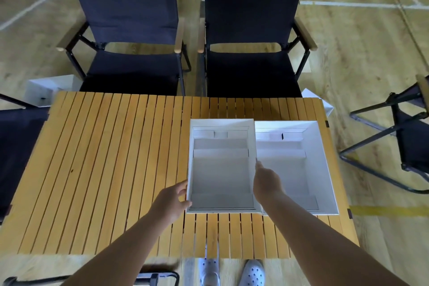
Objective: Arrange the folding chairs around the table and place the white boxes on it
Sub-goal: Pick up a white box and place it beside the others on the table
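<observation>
Two open white boxes stand side by side on the right half of the slatted wooden table. My left hand grips the left wall of the nearer-middle white box, thumb over its rim. My right hand holds that box's right wall, where it meets the second white box. Two dark folding chairs, the left one and the right one, stand unfolded at the table's far side.
Another dark chair stands to the right of the table and a fourth chair at the left edge. A white box sits on the floor beyond the far left corner, and a white box corner shows at the far right. My feet are at the near edge.
</observation>
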